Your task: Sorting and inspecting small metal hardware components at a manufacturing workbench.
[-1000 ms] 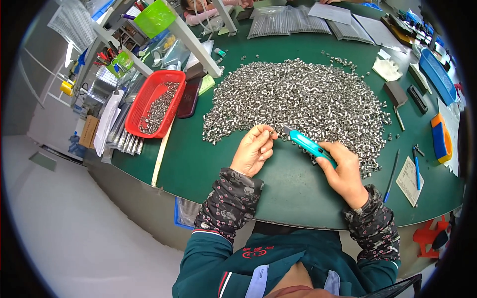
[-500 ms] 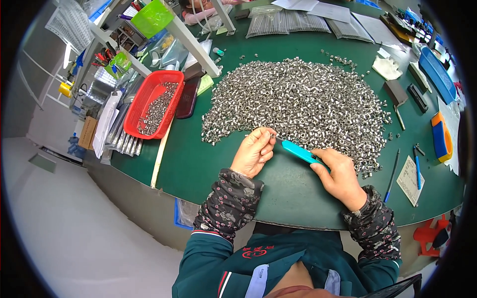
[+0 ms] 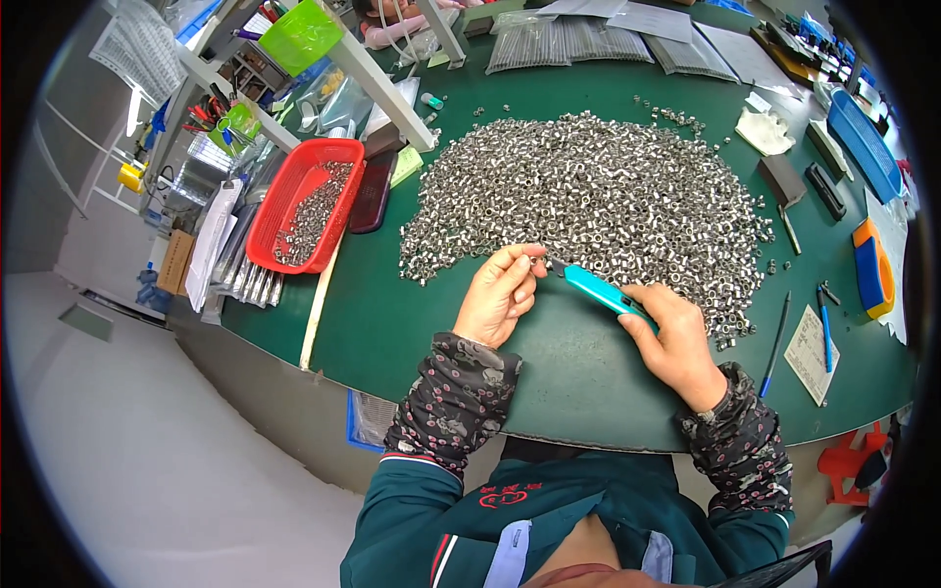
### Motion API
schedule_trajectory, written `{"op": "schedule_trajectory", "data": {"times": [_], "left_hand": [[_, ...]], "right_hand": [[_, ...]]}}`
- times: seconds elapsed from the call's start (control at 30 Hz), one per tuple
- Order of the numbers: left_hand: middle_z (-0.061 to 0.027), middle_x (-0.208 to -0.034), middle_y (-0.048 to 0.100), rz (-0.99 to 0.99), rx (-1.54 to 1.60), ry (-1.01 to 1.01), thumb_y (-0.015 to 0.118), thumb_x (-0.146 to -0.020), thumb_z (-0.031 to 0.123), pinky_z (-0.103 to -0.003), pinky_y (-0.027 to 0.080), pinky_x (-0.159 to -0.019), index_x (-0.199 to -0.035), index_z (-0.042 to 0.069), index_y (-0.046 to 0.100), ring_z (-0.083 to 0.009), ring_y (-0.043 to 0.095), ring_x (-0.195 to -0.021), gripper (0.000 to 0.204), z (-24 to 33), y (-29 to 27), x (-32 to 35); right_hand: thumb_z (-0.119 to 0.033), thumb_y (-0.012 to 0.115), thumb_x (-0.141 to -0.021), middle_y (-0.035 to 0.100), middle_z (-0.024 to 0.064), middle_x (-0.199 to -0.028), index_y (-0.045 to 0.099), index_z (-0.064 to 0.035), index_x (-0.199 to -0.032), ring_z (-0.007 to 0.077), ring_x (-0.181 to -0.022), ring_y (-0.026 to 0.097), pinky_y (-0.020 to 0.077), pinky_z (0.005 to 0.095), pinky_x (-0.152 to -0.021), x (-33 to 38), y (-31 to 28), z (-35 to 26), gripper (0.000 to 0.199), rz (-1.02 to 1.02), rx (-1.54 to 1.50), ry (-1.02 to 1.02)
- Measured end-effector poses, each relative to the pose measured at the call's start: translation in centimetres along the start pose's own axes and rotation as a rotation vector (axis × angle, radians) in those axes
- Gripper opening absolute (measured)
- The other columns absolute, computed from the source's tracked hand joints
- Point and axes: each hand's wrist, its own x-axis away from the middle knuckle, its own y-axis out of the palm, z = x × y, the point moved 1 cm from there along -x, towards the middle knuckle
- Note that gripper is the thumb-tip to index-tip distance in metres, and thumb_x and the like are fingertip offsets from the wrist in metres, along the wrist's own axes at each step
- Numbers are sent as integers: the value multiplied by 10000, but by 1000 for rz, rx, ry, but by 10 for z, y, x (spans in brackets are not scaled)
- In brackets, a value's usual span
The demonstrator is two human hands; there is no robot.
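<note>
A wide heap of small metal rings (image 3: 588, 186) covers the middle of the green table. At its near edge my left hand (image 3: 498, 294) is closed, thumb and forefinger pinching a small metal ring (image 3: 537, 261) that the fingertips partly hide. My right hand (image 3: 674, 343) grips a turquoise utility knife (image 3: 600, 290) by its rear end. The knife slants up to the left, its short blade (image 3: 557, 266) pointing at the ring, close to the left fingertips. Whether blade and ring touch I cannot tell.
A red plastic basket (image 3: 263, 230) holding more metal rings stands at the left, beside a dark phone (image 3: 372, 193). On the right lie pens (image 3: 824, 328), a paper slip (image 3: 806, 355), an orange-and-blue tool (image 3: 871, 269) and a blue tray (image 3: 865, 147). Bagged tubes (image 3: 569, 41) lie at the back.
The knife has drawn slightly right and away from my left fingertips, so its blade shows more. My left fingers have shifted a little upward around the ring.
</note>
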Motion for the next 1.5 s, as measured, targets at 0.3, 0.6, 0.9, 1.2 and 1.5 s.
{"op": "schedule_trajectory", "data": {"times": [0.3,0.6,0.9,1.2,1.5], "left_hand": [[-41,-766,485,-64,14,4,451,-820,80,-129,264,-370,-936,32,473,-16,338,-485,127,-4,-5,-2],[-34,-756,478,-70,5,-2,457,-816,74,-133,272,-383,-937,16,474,-23,345,-500,135,-5,-5,-1],[3,-661,456,-75,-65,49,477,-809,84,-143,261,-389,-889,6,504,-17,318,-479,115,-7,-3,0],[5,-641,448,20,-130,75,481,-811,106,-145,267,-394,-872,-5,510,-19,322,-479,129,-10,0,1],[10,-637,440,27,-95,72,475,-816,116,-145,267,-390,-861,-2,513,-22,333,-481,131,-11,1,2]], "right_hand": [[-121,562,-702,502,124,-662,537,-12,-862,284,-579,507,404,346,-521,0,0,-3,195,-33,-6,17],[-128,563,-707,505,123,-655,538,-9,-858,282,-566,508,405,351,-512,0,0,-3,194,-43,-12,4],[-144,548,-723,529,128,-691,554,-17,-860,286,-589,523,415,350,-520,1,2,1,186,-104,-78,56],[-141,553,-718,516,121,-666,561,-21,-852,283,-580,515,414,350,-525,0,1,-3,181,-110,-19,78],[-139,561,-707,481,102,-634,545,-31,-860,263,-579,504,410,349,-515,0,0,-6,188,-56,81,8]]}}
